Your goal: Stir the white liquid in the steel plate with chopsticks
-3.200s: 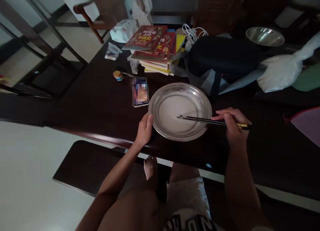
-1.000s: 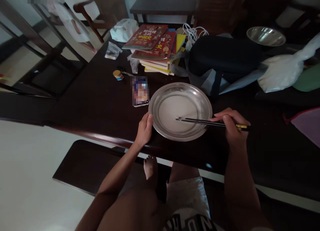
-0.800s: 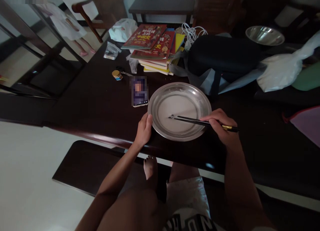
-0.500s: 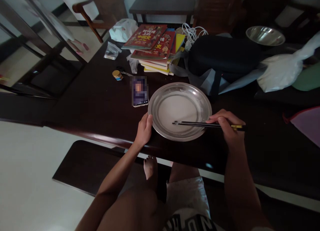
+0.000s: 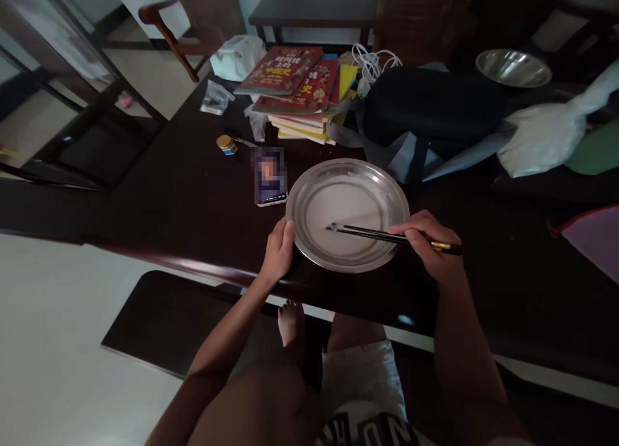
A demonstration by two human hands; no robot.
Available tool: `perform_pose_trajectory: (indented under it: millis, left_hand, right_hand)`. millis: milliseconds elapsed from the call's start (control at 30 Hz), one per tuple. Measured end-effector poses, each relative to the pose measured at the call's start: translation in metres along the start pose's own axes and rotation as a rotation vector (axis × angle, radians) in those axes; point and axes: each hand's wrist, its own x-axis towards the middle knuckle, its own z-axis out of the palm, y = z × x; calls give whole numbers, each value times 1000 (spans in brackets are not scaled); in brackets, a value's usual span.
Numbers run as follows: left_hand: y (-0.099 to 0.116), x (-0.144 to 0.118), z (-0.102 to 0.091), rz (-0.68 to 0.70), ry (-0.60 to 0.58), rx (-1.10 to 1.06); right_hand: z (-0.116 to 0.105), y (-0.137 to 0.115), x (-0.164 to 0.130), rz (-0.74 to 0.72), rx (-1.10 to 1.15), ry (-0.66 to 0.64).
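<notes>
Chopsticks point(image 5: 372, 234) shifted L, clamped in R hand point(image 5: 435, 254); basin point(image 5: 348, 265) btwn hands, L hand point(image 5: 279, 249) gripping its L side.

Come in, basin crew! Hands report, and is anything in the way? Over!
Left hand gripping steel basin rim. Right hand holding black chopsticks, tips at pale contents. Phone close beside basin, nothing blocking chopsticks.

Red bks point(image 5: 280, 72) nr far edge of table point(image 5: 178, 188); white bag point(image 5: 238, 58) by far-L corner; sm. jar point(image 5: 227, 145) + scissors point(image 5: 245, 141) in from L edge; blk case point(image 5: 435, 104) R of bks.
</notes>
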Motion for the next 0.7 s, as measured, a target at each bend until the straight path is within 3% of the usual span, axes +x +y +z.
perform_pose_trajectory:
  millis: [67,233,433,633,700]
  left_hand:
    - [-1,0,0,6,-1,0]
    - [-1,0,0,4,1,-1]
    - [0,0,1,11,0,-4]
    - [-1,1,0,9,0,-2]
    - [-1,1,0,5,-4,-1]
  right_hand:
    - [0,0,1,-17,-33,11]
    - [-1,4,0,4,60,235]
    - [0,2,-1,3,17,3]
    - [-1,5,-1,-23,65,210]
    - [-1,5,-1,-17,88,150]
